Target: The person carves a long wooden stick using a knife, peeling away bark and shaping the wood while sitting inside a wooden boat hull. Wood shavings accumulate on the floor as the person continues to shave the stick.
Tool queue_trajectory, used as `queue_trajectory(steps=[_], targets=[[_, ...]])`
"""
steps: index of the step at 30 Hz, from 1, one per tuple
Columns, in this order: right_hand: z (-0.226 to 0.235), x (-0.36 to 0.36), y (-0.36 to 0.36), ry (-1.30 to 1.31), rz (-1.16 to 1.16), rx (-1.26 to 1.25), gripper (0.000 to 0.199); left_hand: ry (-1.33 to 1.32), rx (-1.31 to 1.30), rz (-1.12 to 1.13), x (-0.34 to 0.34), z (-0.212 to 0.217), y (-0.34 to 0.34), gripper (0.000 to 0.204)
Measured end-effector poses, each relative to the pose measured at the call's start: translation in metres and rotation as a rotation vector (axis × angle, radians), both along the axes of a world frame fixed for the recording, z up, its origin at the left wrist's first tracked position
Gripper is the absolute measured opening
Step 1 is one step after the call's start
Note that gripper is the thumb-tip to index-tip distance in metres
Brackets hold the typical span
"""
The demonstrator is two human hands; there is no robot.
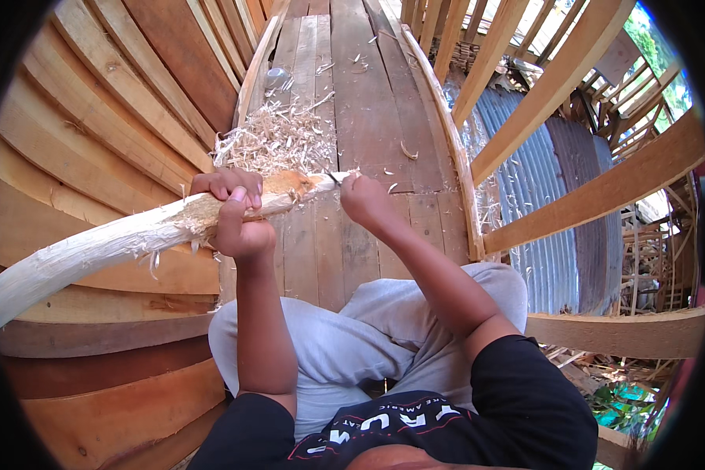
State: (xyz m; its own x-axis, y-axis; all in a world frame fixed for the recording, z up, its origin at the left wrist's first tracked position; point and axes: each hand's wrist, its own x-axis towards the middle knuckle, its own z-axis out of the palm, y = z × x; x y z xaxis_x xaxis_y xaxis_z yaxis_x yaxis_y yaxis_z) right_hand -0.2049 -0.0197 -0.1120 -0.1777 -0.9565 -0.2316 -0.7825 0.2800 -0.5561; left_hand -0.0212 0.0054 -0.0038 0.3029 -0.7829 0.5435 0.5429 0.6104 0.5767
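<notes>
Two bare hands meet at the far end of one pale pole (94,254), which slants from the near left to a narrowed tip (321,182) above the plank floor (372,102), beyond the person's legs (352,321). The left hand (243,233) is wrapped firmly round the pole, short of the tip. The right hand (364,200) is closed in a fist beside the tip, apparently on a thin dark blade (332,177); the fingers hide any handle.

The likeliest trouble is a slip: if the blade skates off a knot or skips along the grain, a stroke toward the left would run at the left fingers, and one toward the near side at the legs. The narrowed tip looks weak enough to snap or split under too deep a cut. With the pole's long near end reaching out left past the gripping hand, it may also roll or swing if that grip loosens. Loose shavings (286,141) on the far side could hide a dropped blade.
</notes>
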Motion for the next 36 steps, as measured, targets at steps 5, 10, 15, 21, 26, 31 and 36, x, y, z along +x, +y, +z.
queue_trajectory(steps=[5,10,15,21,26,31,36], targets=[[-0.052,-0.043,-0.009,0.098,0.002,0.071,0.038,-0.012,-0.025,-0.023,0.000,-0.002,-0.004,0.018],[-0.039,-0.023,-0.007,0.054,0.062,-0.019,0.042,-0.016,-0.020,-0.022,0.001,0.001,-0.004,0.019],[-0.062,-0.045,-0.007,-0.038,-0.141,0.048,0.053,-0.005,-0.021,-0.072,-0.008,0.002,-0.001,0.020],[-0.036,-0.025,-0.011,-0.011,-0.042,0.039,0.048,-0.032,-0.009,-0.022,-0.001,0.003,0.000,0.021],[-0.069,-0.052,-0.022,0.070,-0.045,0.059,0.053,-0.001,0.004,-0.048,-0.004,0.000,-0.003,0.021],[-0.065,-0.042,-0.019,0.138,-0.173,0.121,0.051,-0.037,-0.017,-0.061,0.009,-0.006,-0.007,0.019],[-0.062,-0.040,-0.020,0.239,-0.146,-0.006,0.051,-0.006,0.029,-0.040,0.013,-0.006,-0.009,0.019]])
